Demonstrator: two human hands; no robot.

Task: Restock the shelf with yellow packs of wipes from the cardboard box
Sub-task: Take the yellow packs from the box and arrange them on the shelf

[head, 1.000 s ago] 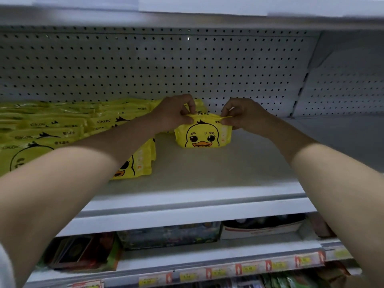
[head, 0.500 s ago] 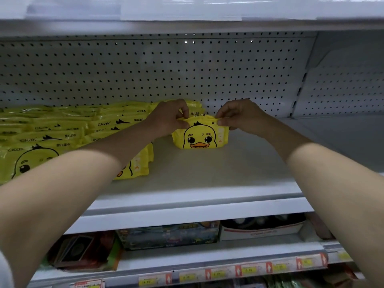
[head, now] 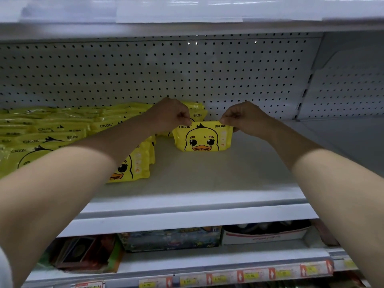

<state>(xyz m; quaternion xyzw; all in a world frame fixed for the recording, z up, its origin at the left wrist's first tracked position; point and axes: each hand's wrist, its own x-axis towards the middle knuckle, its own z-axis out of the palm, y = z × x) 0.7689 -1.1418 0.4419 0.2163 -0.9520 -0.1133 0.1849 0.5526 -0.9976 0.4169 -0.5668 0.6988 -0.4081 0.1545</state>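
Fingers (head: 184, 118) of the left hand (head: 168, 115) are curled and pinch the top left corner of a pack (head: 204, 140). The right hand (head: 243, 117) pinches the top right corner the same way, its fingers curled tight on the seam. Both bare forearms reach in from the near side.

The pack stands upright on the shelf (head: 218, 177), with its duck face turned toward the near edge and its base on the board. It sits toward the far part of the shelf, about midway across, with bare board to its right and in front.

Just behind it, half hidden by the left hand, rear packs (head: 198, 113) lie near the pegboard (head: 145, 69). To the left, stacks (head: 62, 129) of the same yellow packs fill the shelf in rows, and the left forearm partly covers the nearest one. A gap separates these stacks from the held pack.

Below, a lower shelf (head: 187, 259) carries a picture box (head: 170, 239), a white carton (head: 264, 235) and dark items at the left that are too blurred to name. Price tags (head: 251, 275) line its near edge.
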